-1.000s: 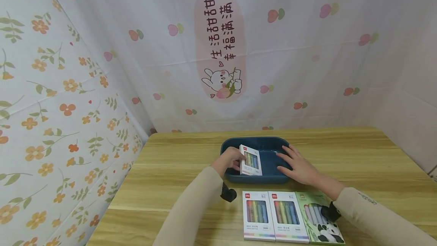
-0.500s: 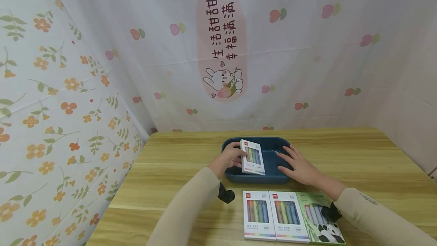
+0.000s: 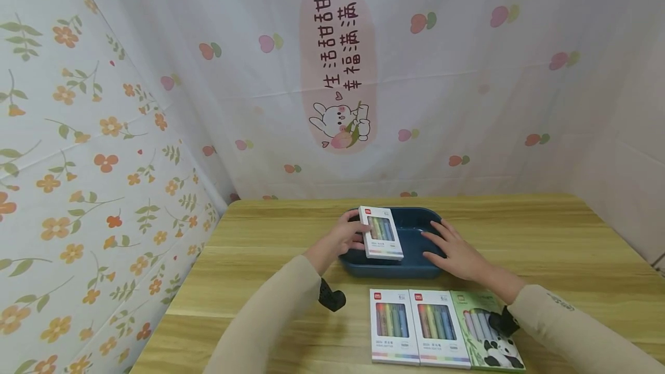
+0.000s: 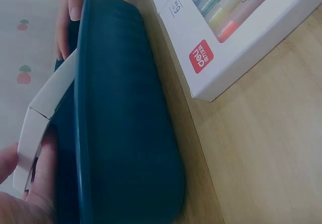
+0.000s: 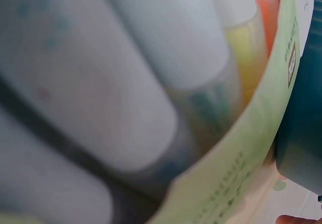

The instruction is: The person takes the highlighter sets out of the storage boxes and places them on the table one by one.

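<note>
My left hand grips a white box of highlighters by its left edge, thumb on the front face. The tilted box overlaps the left part of a dark blue plastic bin. In the left wrist view the box slants down behind the bin's rim, between thumb and fingers. On the bin's right side lies my right hand, fingers spread over the rim and holding nothing. Two white highlighter boxes and a green panda-print marker box lie side by side in front of the bin.
The wood-grain table extends on both sides of the bin. A printed curtain hangs behind it, and a flowered cloth on the left. Much of the right wrist view is filled by the green box, close and blurred.
My left hand has lifted the white highlighter box up a little and drawn slightly to the left. The right hand and the three boxes on the table have stayed put.
</note>
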A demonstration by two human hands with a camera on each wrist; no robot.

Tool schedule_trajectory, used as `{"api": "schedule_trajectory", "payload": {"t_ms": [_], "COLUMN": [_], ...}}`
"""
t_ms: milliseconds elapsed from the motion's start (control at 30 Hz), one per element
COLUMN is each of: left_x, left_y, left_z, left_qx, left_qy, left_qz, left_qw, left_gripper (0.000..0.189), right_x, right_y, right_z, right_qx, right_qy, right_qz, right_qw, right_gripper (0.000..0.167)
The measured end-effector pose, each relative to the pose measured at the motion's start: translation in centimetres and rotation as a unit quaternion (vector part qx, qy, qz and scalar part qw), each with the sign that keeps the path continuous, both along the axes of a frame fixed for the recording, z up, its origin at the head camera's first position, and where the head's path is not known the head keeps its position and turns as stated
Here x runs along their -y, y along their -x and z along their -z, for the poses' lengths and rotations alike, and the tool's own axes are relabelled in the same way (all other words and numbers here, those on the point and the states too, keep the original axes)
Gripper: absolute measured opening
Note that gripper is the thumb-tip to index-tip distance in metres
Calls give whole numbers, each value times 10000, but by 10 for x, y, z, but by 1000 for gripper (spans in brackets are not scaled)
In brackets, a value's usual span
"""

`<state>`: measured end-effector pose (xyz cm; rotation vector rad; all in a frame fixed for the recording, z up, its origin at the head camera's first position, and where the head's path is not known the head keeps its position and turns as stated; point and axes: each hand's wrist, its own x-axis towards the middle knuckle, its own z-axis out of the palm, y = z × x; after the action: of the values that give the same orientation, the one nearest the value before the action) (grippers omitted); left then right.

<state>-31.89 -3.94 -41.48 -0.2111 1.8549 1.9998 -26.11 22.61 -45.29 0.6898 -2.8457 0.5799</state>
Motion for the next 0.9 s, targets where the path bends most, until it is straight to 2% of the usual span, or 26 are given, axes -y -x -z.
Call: {"api": "schedule_trajectory", "payload": {"t_ms": [433, 667, 900], "left_x": [16, 23, 32], "left_y": [-15, -25, -33], "left_z": [-18, -21, -22], "left_qx": [-151, -276, -429], "left_qy": [-222, -219, -349], "left_qz": [335, 509, 557], "left_qw": [9991, 9981, 9969], "left_gripper": [65, 64, 63], "right_x": [0, -1, -1], "right_y": [1, 2, 3], "right_z": [0, 1, 2], "right_qx": [21, 29, 6], "right_qy": [-7, 26, -7], "right_qz": [53, 57, 72], "right_qw": [10000, 10000, 10000], "right_gripper": [53, 53, 53]}}
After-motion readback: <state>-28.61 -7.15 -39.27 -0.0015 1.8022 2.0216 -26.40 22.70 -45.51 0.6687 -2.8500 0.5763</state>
